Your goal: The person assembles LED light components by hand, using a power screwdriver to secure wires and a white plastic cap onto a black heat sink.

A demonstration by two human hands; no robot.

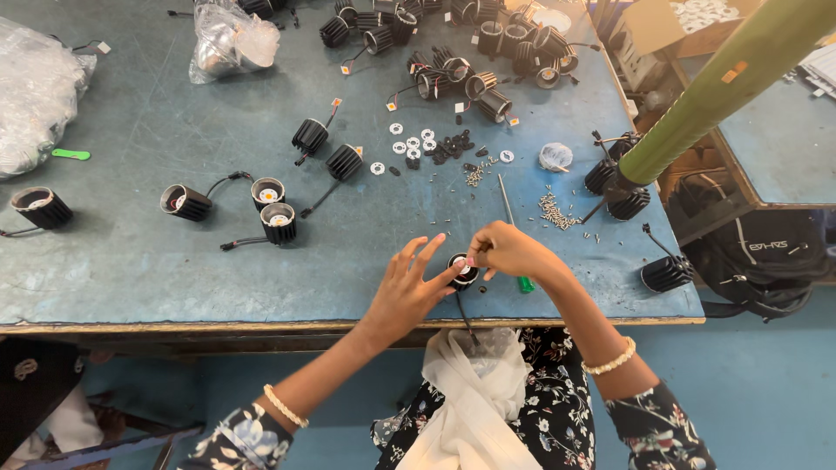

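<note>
A small black finned lamp housing [462,271] stands near the front edge of the blue-grey table [157,270], with a thin black wire trailing off the edge toward me. My left hand [407,287] rests against its left side, fingers spread. My right hand [508,250] pinches something small over the housing's open top; what it pinches is too small to make out. A screwdriver with a green handle [513,228] lies under my right hand.
Three wired housings [277,221] sit left of centre, two more [328,148] behind them. White rings and black washers [431,145], and small screws [554,211] lie mid-table. Several housings [488,52] pile at the back. Plastic bags [231,36] lie at back left. A green pole [714,87] crosses the right.
</note>
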